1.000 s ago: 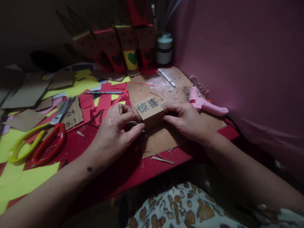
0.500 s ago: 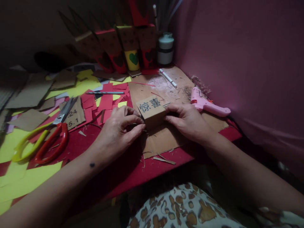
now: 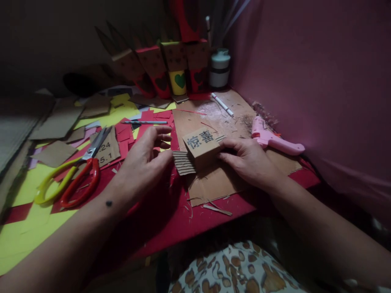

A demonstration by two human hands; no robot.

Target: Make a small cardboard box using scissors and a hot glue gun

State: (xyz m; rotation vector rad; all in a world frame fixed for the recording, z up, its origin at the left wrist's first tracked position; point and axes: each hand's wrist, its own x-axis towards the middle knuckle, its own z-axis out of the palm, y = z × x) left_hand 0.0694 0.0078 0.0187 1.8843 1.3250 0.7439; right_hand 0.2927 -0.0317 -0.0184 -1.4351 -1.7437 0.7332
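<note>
A small brown cardboard box (image 3: 202, 147) with two large black printed characters rests on a cardboard sheet (image 3: 210, 188). Corrugated cardboard layers (image 3: 184, 163) stick out of its left end, and thin edges show at its right end. My right hand (image 3: 244, 159) pinches that right end between thumb and fingers. To the left, just off the corrugated layers, my left hand (image 3: 149, 156) is open, fingers apart and holding nothing. Scissors (image 3: 87, 162) with one yellow and one red handle lie left of my left hand.
A pink glue gun (image 3: 271, 138) lies right of my right hand, near the wall. Behind are a white marker (image 3: 222, 104), a pencil (image 3: 145, 122), a lidded jar (image 3: 220, 69) and several paper figures with hearts (image 3: 179, 79). Coloured paper scraps (image 3: 122, 108) cover the left side.
My left hand has let go of the box's left end and drawn back left, its fingers spreading. The corrugated layers there now show. My right hand keeps its hold. The view has shifted slightly.
</note>
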